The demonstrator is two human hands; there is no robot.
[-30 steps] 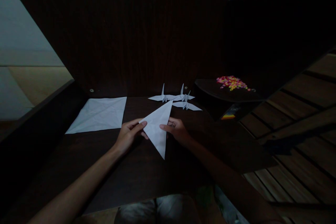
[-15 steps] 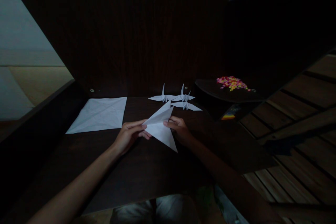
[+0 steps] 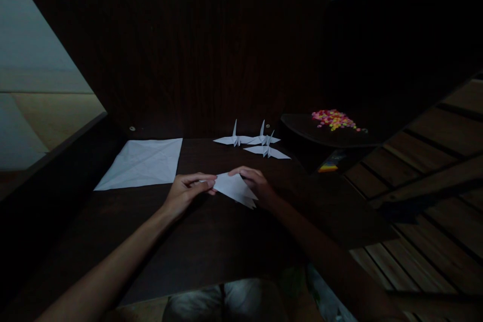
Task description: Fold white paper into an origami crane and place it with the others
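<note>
At frame centre, the left hand point(image 3: 184, 193) and right hand point(image 3: 257, 182) pinch the folded paper point(image 3: 233, 186); align its split tips point(image 3: 249, 199) before creasing.

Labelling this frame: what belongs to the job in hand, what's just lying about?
Job in hand:
folded white paper, in left hand, right hand touching it
probably flat sheet and three paper birds, also white

Apparently lying about:
colourful bits on side shelf
striped item below
</note>
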